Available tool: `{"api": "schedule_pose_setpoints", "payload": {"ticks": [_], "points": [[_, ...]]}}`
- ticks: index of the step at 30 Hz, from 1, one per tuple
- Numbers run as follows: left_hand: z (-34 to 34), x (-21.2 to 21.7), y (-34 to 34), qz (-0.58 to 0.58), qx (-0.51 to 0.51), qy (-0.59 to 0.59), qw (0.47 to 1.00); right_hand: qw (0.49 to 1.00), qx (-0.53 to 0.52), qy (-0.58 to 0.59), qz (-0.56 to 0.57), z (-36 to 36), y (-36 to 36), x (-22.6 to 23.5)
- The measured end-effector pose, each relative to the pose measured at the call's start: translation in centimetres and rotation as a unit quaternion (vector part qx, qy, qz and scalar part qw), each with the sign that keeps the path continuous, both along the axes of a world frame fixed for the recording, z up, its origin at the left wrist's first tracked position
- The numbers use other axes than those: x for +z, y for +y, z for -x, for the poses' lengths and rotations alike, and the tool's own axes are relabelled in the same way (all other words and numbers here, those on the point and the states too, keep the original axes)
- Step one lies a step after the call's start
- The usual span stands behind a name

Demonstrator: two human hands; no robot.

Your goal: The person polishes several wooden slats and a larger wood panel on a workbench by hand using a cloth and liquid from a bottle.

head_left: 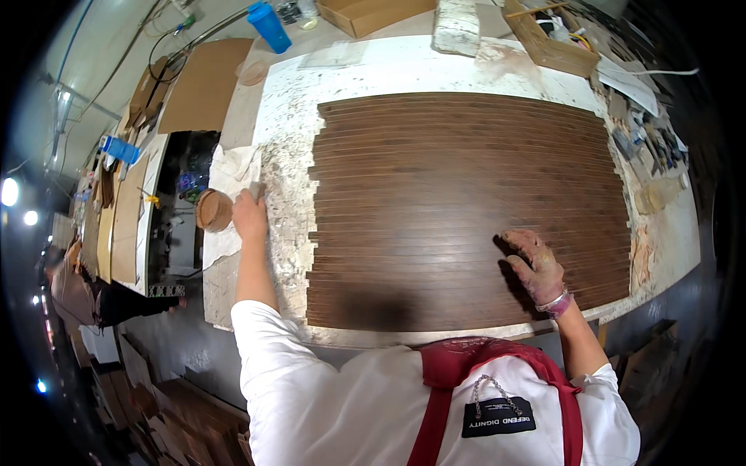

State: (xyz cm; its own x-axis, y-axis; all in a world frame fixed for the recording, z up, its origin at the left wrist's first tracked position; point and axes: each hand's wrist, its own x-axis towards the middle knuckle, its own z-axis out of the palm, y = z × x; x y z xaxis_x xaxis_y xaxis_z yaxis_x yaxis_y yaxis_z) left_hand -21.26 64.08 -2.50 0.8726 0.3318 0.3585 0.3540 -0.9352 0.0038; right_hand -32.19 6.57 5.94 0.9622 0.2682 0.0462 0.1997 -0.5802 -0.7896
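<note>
A large panel of narrow dark brown wood strips with uneven side ends lies flat on the white, stained worktable. My left hand is beyond the panel's left edge, over a pale crumpled sheet. Its fingers are closed round a small greyish piece that I cannot make out. Just left of it stands a round tub of brown paste. My right hand, in a stained glove, is above the right part of the panel. Its fingers are apart with nothing in them.
A blue bottle and a cardboard box stand at the far edge. On the right lie hand tools and a clear plastic bottle. A wooden tray sits far right. Another person is at the left.
</note>
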Motion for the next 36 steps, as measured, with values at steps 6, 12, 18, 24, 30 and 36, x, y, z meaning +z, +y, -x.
{"api": "schedule_pose_setpoints", "payload": {"ticks": [6, 12, 18, 24, 30, 36], "points": [[-1.0, -0.5, 1.6, -0.032, -0.038, 0.006, 0.999, 0.988, -0.050, -0.028, 0.141, 3.0, -6.0, 0.4], [3.4, 3.7, -7.2, 0.207, -0.161, -0.056, 0.963, 0.931, -0.229, -0.157, 0.236, 6.8, -22.3, 2.2], [11.2, 7.1, -29.3, 0.256, -0.361, 0.028, 0.897, 0.845, -0.531, 0.022, 0.065, 7.9, -41.7, -1.9], [18.2, 7.8, -42.2, 0.117, -0.493, 0.181, 0.843, 0.877, -0.378, 0.007, 0.297, 5.1, -43.3, -8.9], [19.3, 5.2, -43.8, 0.028, -0.466, 0.222, 0.856, 0.907, -0.400, 0.050, 0.124, 3.1, -42.4, -1.4], [19.4, 4.7, -43.8, 0.006, -0.458, 0.216, 0.862, 0.990, 0.116, 0.079, -0.003, 0.3, -18.8, 8.3]]}}
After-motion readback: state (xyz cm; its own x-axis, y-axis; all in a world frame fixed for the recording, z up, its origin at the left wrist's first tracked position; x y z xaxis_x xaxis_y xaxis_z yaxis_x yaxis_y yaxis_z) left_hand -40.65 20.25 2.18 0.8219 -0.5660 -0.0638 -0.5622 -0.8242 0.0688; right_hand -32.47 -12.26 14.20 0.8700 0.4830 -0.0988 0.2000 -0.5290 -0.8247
